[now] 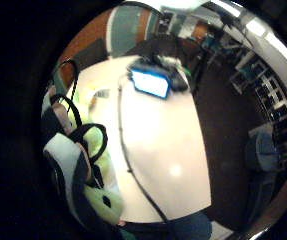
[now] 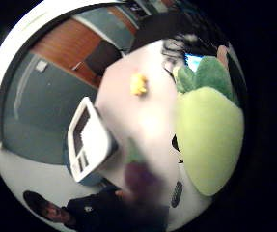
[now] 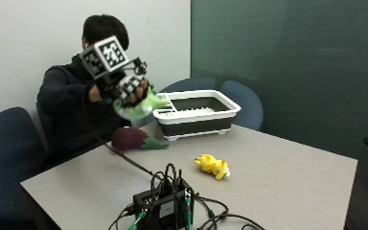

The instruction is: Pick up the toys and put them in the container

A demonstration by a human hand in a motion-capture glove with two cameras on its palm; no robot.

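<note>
Held toy: a green plush toy [image 3: 135, 104], pale green with darker green leaves, raised in the air at the upper left of the outside view, just left of the container and above the worktop.
Right hand: the gloved right hand [image 3: 121, 88] has its fingers [image 3: 133, 87] curled round the plush toy, grasping it; in the thumb-side palm view the plush fills the space next to the palm.
Container: a white and black collapsible tub [image 3: 197, 114] at the upper centre of the outside view, standing on the far edge of the worktop [image 3: 286, 167]; its inside cannot be fully seen.
Toys waiting: a purple eggplant plush [image 3: 133, 139] lies left of centre, just in front of the tub; a yellow plush toy [image 3: 212, 166] lies near the centre, well apart from the tub.
Step in hand: judged as carrying the green toy to the tub.
Doing it well: bring the toy over the tub's open middle, clear of the near rim, lower it inside, then uncurl the fingers.
Periphery: a black electronics box with cables [image 3: 165, 203] at the lower centre.
</note>
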